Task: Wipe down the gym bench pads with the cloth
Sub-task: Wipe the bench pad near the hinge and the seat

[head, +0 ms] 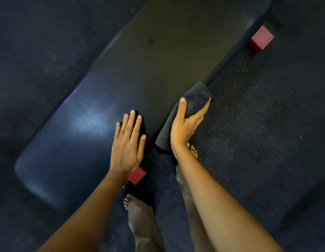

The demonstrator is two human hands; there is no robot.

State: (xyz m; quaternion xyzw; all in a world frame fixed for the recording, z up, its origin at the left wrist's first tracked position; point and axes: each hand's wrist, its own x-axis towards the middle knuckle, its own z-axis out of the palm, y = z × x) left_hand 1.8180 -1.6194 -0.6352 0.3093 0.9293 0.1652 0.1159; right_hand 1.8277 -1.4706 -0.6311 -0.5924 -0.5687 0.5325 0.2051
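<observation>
Over the speckled floor (249, 124), a black bench pad (121, 73) runs diagonally; the dark cloth (194, 97) drapes over its near edge, grasped by the right hand (185, 124); the left hand (128, 142) rests flat, fingers straight, on the pad.

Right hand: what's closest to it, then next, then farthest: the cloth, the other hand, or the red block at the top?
1. Dark cloth: gripped in the right hand, at the bench pad's edge.
2. Left hand: flat on the pad, just beside it.
3. Far red block: bench's far end, upper right.
</observation>
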